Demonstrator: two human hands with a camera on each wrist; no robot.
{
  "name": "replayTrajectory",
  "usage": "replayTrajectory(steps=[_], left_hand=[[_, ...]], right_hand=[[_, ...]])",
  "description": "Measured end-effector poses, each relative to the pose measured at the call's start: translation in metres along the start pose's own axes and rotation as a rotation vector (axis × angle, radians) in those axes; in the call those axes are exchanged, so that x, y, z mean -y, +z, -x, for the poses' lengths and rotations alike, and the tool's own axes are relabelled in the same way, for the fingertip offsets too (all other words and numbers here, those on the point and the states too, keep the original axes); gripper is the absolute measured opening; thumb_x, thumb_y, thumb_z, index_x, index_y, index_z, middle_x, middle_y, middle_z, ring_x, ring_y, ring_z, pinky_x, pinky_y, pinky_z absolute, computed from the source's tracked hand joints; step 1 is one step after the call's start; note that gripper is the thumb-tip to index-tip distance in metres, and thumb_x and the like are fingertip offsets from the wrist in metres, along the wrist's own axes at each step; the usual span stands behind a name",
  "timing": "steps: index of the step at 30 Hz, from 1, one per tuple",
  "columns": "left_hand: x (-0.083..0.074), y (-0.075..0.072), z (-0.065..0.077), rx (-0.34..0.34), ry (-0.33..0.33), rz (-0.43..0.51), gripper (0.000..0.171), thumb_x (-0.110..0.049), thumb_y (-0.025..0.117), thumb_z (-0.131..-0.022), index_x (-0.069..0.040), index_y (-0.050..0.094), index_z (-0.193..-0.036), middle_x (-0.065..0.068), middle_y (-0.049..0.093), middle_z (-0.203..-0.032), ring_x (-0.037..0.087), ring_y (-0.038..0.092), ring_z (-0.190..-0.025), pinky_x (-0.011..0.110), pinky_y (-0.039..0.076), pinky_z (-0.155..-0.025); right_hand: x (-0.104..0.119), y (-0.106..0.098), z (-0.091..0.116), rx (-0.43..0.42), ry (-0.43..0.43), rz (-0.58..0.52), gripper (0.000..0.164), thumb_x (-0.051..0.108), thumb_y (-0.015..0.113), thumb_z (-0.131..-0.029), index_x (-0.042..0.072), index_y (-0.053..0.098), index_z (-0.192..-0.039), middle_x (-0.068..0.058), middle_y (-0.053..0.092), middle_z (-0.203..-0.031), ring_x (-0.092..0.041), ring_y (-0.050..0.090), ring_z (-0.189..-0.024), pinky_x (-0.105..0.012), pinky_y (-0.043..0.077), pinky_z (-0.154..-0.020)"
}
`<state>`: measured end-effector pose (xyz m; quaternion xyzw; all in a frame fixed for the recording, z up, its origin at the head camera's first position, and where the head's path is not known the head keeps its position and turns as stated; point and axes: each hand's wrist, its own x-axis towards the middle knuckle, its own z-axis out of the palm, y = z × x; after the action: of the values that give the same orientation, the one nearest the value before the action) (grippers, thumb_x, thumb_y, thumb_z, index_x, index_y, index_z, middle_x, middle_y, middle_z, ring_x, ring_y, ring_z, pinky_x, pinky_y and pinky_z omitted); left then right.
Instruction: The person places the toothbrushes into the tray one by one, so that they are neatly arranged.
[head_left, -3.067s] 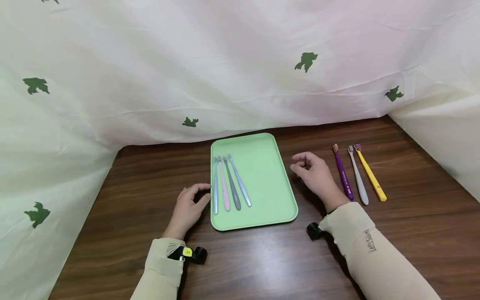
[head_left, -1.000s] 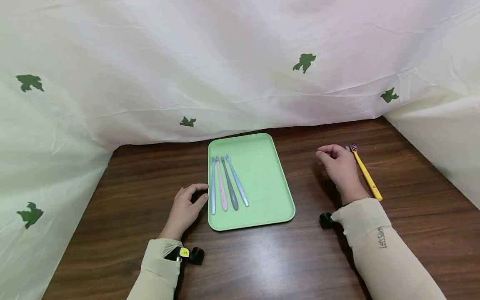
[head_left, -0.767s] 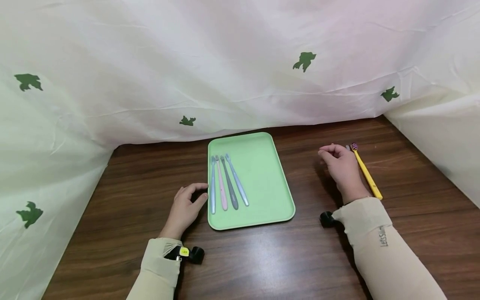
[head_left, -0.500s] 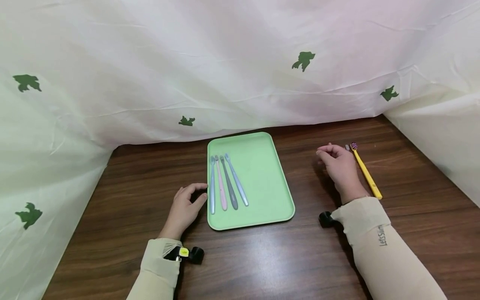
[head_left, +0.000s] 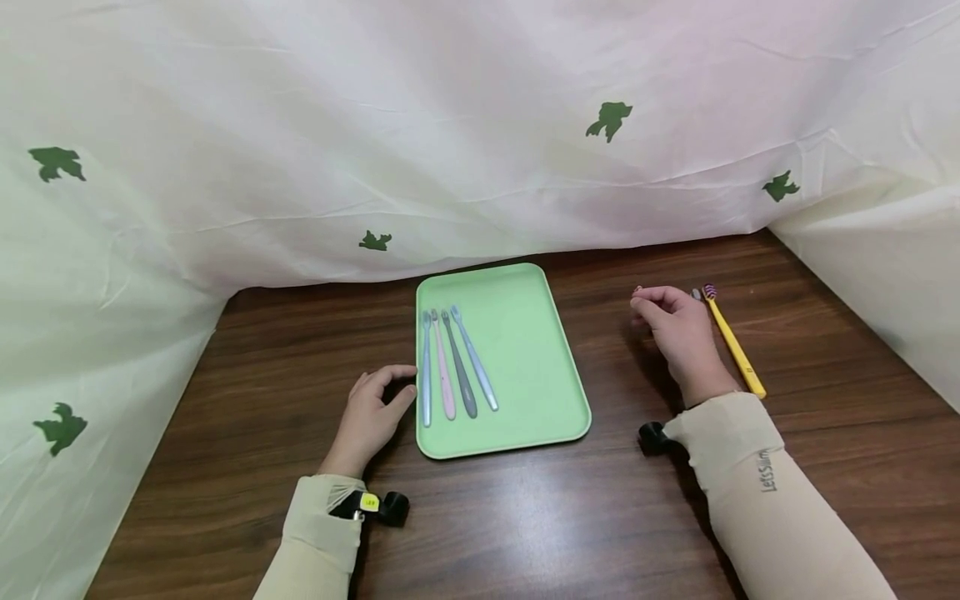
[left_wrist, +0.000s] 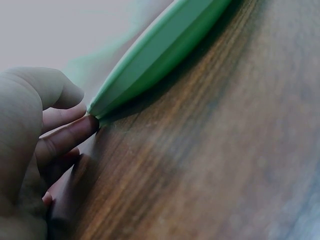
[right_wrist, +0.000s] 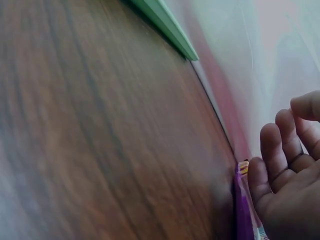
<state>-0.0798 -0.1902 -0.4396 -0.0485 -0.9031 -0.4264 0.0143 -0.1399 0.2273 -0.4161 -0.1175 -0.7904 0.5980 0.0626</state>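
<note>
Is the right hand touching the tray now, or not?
Apart: the head view plainly shows table between the right hand and the tray.

Seven toothbrushes (head_left: 736,345), one tray (head_left: 528,367), two hands (head_left: 369,421), five bird shapes (head_left: 612,119)

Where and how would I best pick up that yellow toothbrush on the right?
Probably mid-handle on the yellow toothbrush, pinched across its width, coming from above and its right. It lies flat, its long, slim handle ending nearer you and its bristles at the far end. The grey toothbrush sits close to the left of its head, while table shows along its right.
</note>
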Motion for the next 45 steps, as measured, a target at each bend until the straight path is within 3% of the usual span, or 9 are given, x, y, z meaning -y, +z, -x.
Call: replayTrajectory(steps=[7,10,17,22,26,32,38,45], left_hand=[[0.000,0.000,0.000,0.001,-0.004,0.002,0.026,-0.018,0.064,-0.098,-0.012,0.069,-0.123,0.008,0.066,-0.129,0.031,0.047,-0.135,0.047,0.010,-0.124],[0.000,0.000,0.000,-0.003,-0.006,0.002,0.026,-0.018,0.064,-0.098,-0.012,0.069,-0.123,0.008,0.066,-0.129,0.031,0.047,-0.136,0.048,0.010,-0.124],[0.001,0.000,0.001,-0.001,-0.012,-0.003,0.026,-0.017,0.064,-0.099,-0.012,0.069,-0.124,0.008,0.066,-0.130,0.031,0.046,-0.136,0.047,0.009,-0.124],[0.000,-0.001,0.001,0.002,-0.015,-0.003,0.026,-0.017,0.064,-0.099,-0.012,0.069,-0.124,0.008,0.066,-0.130,0.031,0.045,-0.137,0.047,0.009,-0.124],[-0.001,-0.002,0.001,0.006,-0.021,-0.003,0.027,-0.017,0.063,-0.099,-0.012,0.068,-0.125,0.008,0.066,-0.130,0.031,0.045,-0.137,0.047,0.009,-0.124],[-0.001,-0.001,0.001,0.006,-0.015,-0.001,0.027,-0.017,0.063,-0.099,-0.012,0.068,-0.125,0.008,0.066,-0.130,0.032,0.046,-0.136,0.047,0.009,-0.124],[-0.002,-0.001,0.001,0.006,-0.011,-0.002,0.027,-0.017,0.063,-0.099,-0.012,0.068,-0.125,0.008,0.066,-0.130,0.032,0.046,-0.136,0.047,0.009,-0.124],[-0.002,0.000,0.000,0.005,-0.007,0.001,0.027,-0.017,0.063,-0.099,-0.011,0.068,-0.124,0.008,0.066,-0.130,0.031,0.046,-0.137,0.047,0.009,-0.124]], right_hand=[[0.005,-0.009,0.000,0.034,-0.016,0.070,0.030,0.032,0.062,-0.100,0.005,0.065,-0.115,0.006,0.068,-0.107,-0.009,0.060,-0.082,-0.021,0.052,-0.067],[0.007,-0.014,0.000,0.039,-0.026,0.156,0.031,0.032,0.061,-0.100,0.004,0.065,-0.113,0.006,0.066,-0.096,-0.008,0.058,-0.079,-0.020,0.052,-0.065],[0.006,-0.022,-0.002,0.088,-0.102,0.492,0.031,0.027,0.058,-0.100,0.000,0.066,-0.114,-0.016,0.064,-0.100,-0.027,0.056,-0.087,-0.034,0.046,-0.071],[0.006,-0.023,-0.003,0.114,-0.122,0.606,0.026,0.018,0.060,-0.098,-0.003,0.064,-0.112,-0.023,0.064,-0.105,-0.037,0.057,-0.093,-0.049,0.048,-0.079],[0.004,-0.023,-0.005,0.141,-0.086,0.662,0.026,0.015,0.062,-0.097,-0.004,0.061,-0.113,-0.025,0.062,-0.107,-0.039,0.058,-0.095,-0.054,0.048,-0.083],[0.003,-0.025,-0.006,0.191,-0.024,0.699,0.027,0.013,0.063,-0.096,-0.005,0.058,-0.116,-0.026,0.059,-0.108,-0.038,0.057,-0.094,-0.051,0.049,-0.078],[0.002,-0.025,-0.004,0.200,-0.014,0.732,0.025,0.010,0.061,-0.096,-0.007,0.057,-0.114,-0.026,0.059,-0.106,-0.037,0.059,-0.091,-0.048,0.050,-0.074],[0.006,-0.022,-0.002,0.231,0.026,0.738,0.032,0.014,0.068,-0.094,-0.008,0.057,-0.115,-0.026,0.061,-0.105,-0.036,0.060,-0.088,-0.046,0.051,-0.072]])
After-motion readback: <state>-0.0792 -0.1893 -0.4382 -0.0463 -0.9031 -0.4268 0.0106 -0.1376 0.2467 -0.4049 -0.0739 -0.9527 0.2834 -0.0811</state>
